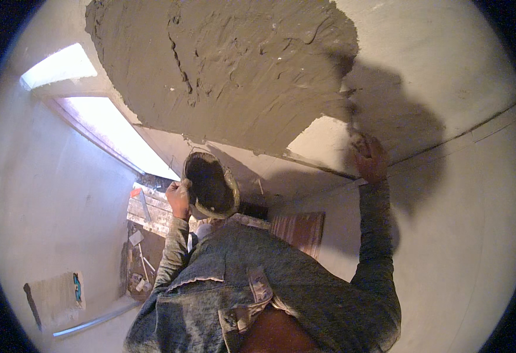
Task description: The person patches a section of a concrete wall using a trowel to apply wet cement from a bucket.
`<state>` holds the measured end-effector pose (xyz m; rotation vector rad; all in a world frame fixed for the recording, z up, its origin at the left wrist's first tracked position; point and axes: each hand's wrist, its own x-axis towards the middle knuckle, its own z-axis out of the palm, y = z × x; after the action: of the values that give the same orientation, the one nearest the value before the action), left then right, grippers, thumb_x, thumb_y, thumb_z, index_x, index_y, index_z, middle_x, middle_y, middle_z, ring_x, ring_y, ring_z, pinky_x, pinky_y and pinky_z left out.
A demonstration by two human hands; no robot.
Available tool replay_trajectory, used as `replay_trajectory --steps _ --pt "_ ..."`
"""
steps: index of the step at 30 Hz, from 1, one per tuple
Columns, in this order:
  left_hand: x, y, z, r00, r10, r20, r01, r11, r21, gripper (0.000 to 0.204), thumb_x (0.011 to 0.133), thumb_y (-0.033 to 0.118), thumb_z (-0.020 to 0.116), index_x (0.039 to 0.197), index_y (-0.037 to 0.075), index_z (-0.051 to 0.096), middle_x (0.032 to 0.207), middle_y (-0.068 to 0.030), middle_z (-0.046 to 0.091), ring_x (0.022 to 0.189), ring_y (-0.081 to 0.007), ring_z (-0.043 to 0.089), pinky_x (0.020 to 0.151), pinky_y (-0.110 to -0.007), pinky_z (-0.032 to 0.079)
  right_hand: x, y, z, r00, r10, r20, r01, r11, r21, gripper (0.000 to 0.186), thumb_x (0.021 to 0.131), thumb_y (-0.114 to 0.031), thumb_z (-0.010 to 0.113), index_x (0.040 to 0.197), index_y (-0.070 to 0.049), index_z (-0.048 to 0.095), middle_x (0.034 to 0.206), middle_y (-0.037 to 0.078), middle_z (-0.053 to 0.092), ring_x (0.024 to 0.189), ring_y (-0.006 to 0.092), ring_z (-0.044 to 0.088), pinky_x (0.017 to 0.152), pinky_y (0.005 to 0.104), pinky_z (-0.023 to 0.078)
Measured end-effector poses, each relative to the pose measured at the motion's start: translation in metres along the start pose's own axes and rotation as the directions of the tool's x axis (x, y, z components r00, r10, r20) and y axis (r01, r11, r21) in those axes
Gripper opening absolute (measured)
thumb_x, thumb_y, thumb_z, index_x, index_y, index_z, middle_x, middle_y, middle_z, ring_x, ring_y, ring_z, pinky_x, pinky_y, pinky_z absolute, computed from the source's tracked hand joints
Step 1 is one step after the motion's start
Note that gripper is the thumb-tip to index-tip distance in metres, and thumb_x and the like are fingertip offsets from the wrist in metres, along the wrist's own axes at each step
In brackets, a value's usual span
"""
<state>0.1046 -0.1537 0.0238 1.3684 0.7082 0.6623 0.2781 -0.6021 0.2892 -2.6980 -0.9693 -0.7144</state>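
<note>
My left hand (178, 199) is closed on the rim of a bucket (234, 187), which is tilted toward me. The bucket's rim is crusted with mortar, and its inside looks dark, so how full it is cannot be told. Raised on the right, my right hand (371, 157) is wrapped round the handle of what looks like a trowel (352, 120). Its blade is dim and seen nearly edge-on, at the right edge of a wide patch of wet grey-brown plaster (228, 70). Ridges and a long crack mark that patch on the pale sloping ceiling.
A bright window (114, 132) opens on the left. Below it are wooden boards (149, 206) and a floor area with several scattered tools (143, 259). A reddish-brown panel (299, 231) leans at the wall behind. A dark seam runs along the ceiling's edge at right.
</note>
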Motion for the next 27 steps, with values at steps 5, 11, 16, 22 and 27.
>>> replay_trajectory --steps 5,11,16,22,27 --pt "-0.005 0.003 0.005 0.989 -0.148 -0.002 0.144 0.970 -0.196 0.020 0.076 0.005 0.069 0.065 0.006 0.053 0.061 0.0035 0.052 0.054 -0.0051 0.042 0.050 -0.023 0.035 -0.054 0.074 0.018 0.929 0.362 -0.073 -0.343 0.919 0.193 0.051 0.073 -0.020 0.073 0.116 -0.001 0.056 0.106 0.018 0.062 0.092 0.0344 0.061 0.081 0.0407 0.050" --pt "0.000 -0.004 0.010 0.999 -0.047 -0.021 0.048 0.999 0.006 0.022 0.073 0.011 0.073 0.064 0.004 0.055 0.059 0.0025 0.053 0.054 -0.0061 0.044 0.049 -0.024 0.037 -0.094 0.055 0.063 0.930 0.311 -0.196 -0.311 0.950 0.031 0.050 0.068 -0.015 0.072 0.114 -0.002 0.057 0.105 0.020 0.063 0.093 0.0337 0.063 0.081 0.0408 0.050" --pt "0.000 -0.007 0.006 0.998 -0.045 -0.038 0.046 0.998 0.030 0.023 0.074 0.012 0.074 0.063 0.003 0.056 0.058 0.0017 0.054 0.053 -0.0064 0.044 0.049 -0.025 0.037 -0.074 -0.058 0.084 0.838 0.475 0.267 -0.545 0.737 0.400 0.050 0.066 -0.013 0.068 0.114 -0.008 0.056 0.099 0.019 0.064 0.090 0.0375 0.064 0.080 0.0432 0.051" --pt "-0.012 0.029 0.022 0.998 -0.069 0.002 0.069 0.997 -0.033 0.018 0.073 0.006 0.074 0.066 0.004 0.057 0.061 0.0003 0.057 0.054 -0.0067 0.046 0.050 -0.024 0.038 -0.091 -0.103 0.165 0.771 0.186 0.609 -0.403 0.883 0.241 0.063 0.072 -0.037 0.070 0.125 -0.014 0.045 0.097 0.020 0.065 0.085 0.0412 0.063 0.071 0.0528 0.050" --pt "-0.012 0.026 0.025 0.996 -0.082 -0.025 0.083 0.996 0.036 0.019 0.071 0.005 0.072 0.064 0.005 0.055 0.062 0.0010 0.056 0.054 -0.0070 0.046 0.050 -0.024 0.039 -0.089 -0.130 0.219 0.594 -0.021 0.804 -0.202 0.964 0.175 0.072 0.076 -0.041 0.065 0.137 -0.018 0.035 0.103 0.018 0.065 0.095 0.0403 0.063 0.081 0.0565 0.047"
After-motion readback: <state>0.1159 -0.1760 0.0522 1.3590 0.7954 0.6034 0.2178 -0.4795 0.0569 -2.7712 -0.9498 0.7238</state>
